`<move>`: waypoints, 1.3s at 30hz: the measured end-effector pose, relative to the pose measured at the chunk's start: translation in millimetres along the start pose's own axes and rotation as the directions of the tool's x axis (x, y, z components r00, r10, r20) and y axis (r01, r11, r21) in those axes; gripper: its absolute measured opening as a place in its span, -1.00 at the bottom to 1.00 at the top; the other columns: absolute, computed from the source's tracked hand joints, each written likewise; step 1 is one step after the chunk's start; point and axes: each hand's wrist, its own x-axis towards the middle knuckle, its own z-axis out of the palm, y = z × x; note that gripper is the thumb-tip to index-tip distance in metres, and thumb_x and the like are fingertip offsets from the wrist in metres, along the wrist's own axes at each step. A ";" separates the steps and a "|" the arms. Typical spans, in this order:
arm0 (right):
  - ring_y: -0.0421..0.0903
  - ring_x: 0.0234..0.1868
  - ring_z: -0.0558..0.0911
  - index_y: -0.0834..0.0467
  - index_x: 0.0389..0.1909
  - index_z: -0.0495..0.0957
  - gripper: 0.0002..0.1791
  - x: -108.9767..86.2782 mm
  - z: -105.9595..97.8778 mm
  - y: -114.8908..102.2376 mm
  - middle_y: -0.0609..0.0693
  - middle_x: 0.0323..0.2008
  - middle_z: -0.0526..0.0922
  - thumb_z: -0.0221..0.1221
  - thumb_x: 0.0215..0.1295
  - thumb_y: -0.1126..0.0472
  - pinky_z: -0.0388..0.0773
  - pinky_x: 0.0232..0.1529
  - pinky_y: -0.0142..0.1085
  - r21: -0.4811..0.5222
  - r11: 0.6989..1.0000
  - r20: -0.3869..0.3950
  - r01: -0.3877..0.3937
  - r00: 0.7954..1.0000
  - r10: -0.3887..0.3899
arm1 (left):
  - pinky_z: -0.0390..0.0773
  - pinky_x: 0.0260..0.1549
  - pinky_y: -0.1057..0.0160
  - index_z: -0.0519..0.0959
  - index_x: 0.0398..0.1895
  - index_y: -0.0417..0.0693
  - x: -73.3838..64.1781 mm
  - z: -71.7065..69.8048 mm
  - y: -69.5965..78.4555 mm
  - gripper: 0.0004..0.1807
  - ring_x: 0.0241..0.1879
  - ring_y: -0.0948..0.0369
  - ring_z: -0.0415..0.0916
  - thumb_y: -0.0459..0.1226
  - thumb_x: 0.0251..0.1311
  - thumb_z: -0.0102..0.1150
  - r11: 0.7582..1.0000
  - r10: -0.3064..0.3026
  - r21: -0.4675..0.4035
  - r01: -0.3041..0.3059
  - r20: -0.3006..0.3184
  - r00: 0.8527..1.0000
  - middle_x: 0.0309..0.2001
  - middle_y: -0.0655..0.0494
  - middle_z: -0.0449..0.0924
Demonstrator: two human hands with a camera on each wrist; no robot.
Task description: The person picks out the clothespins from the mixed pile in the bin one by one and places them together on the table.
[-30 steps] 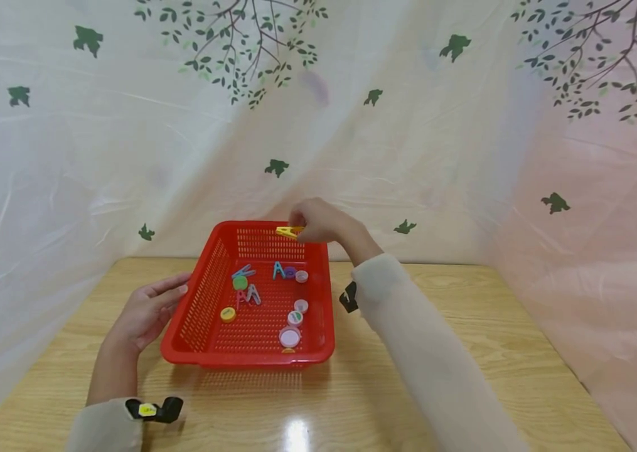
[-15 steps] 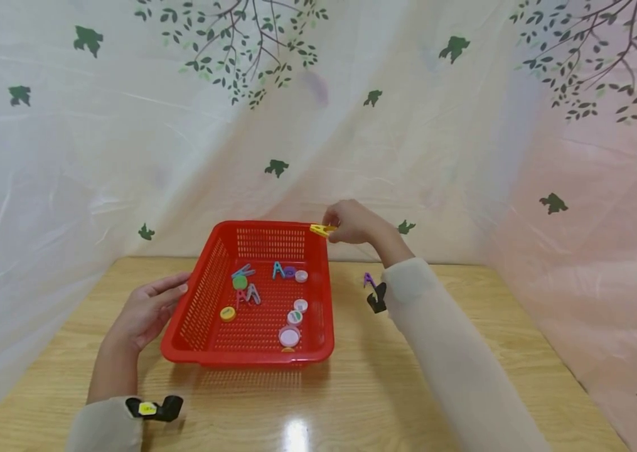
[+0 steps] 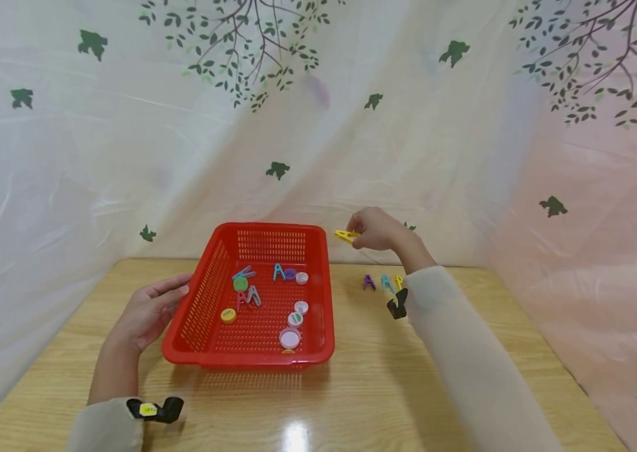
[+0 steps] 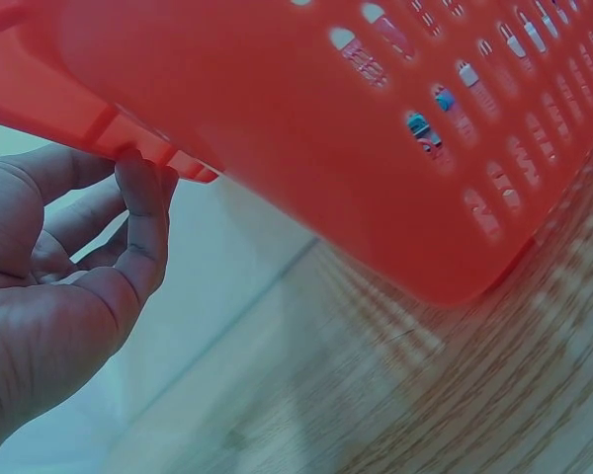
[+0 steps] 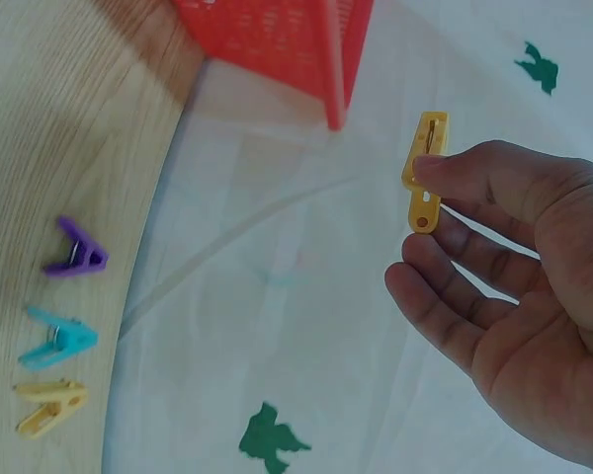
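Note:
Between the thumb and fingers of my right hand [image 3: 377,229] is a yellow clothespin [image 5: 425,173], held in the air beyond the basket's right rim. On the table below lie three more clothespins in a row: purple [image 5: 76,249], light blue [image 5: 57,338] and yellow [image 5: 51,407]. My left hand [image 3: 145,311] holds the left rim of a red plastic basket [image 3: 247,358], its bent fingers and thumb at the rim's edge in the left wrist view. Inside the basket are a blue clothespin [image 3: 278,272], a grey one [image 3: 253,295], a pink one [image 3: 241,300] and several bottle caps.
The basket stands on a wooden table [image 3: 397,376]. Among its caps are a green one [image 3: 240,284], a yellow one [image 3: 228,315] and a large pale one [image 3: 290,339]. A pale curtain [image 3: 318,138] with leaf prints hangs behind the table's back edge.
My right hand has carried the yellow clothespin rightward from over the basket's back rim to beyond its right side. The row of clothespins on the table has come into sight. The left hand stays put.

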 end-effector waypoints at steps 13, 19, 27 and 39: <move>0.16 0.07 0.60 0.30 0.05 0.63 -0.67 -14.1 2.4 30.7 0.19 -0.01 0.67 0.33 0.28 0.33 0.56 0.17 0.05 -0.023 0.999 0.029 -0.030 0.999 0.030 | 0.70 -0.04 0.24 0.59 0.32 -0.01 0.0 -0.6 -3.3 -0.58 -0.07 0.25 0.70 -0.23 0.43 0.24 1.000 0.004 0.010 -0.004 -0.008 1.000 0.02 0.25 0.74; 0.20 0.08 0.60 0.33 0.07 0.61 -0.65 -18.6 6.9 48.0 0.22 0.00 0.67 0.31 0.28 0.32 0.55 0.17 0.09 -0.027 1.000 0.044 -0.016 0.999 0.017 | 0.69 -0.04 0.23 0.58 0.33 -0.02 -0.8 -0.4 -3.8 -0.57 -0.06 0.25 0.69 -0.22 0.42 0.24 1.000 0.006 0.010 -0.006 -0.010 1.000 0.03 0.26 0.73; 0.20 0.07 0.61 0.34 0.07 0.62 -0.65 -27.1 13.5 73.0 0.22 0.00 0.67 0.29 0.30 0.30 0.56 0.15 0.11 -0.046 0.999 0.050 -0.026 0.998 0.028 | 0.68 -0.01 0.23 0.53 0.37 -0.06 -1.8 0.8 -2.9 -0.51 -0.03 0.24 0.69 -0.19 0.42 0.25 0.999 0.010 0.039 -0.009 -0.015 1.000 0.04 0.24 0.72; 0.19 0.01 0.62 0.35 0.02 0.64 -0.67 -36.9 24.7 104.8 0.22 -0.08 0.69 0.32 0.28 0.28 0.57 0.13 0.10 -0.049 0.996 0.071 -0.071 0.995 0.074 | 0.68 -0.01 0.23 0.53 0.37 -0.08 -0.6 0.2 -3.5 -0.52 -0.02 0.23 0.69 -0.21 0.43 0.23 0.999 0.016 0.034 -0.016 -0.013 1.000 0.05 0.24 0.71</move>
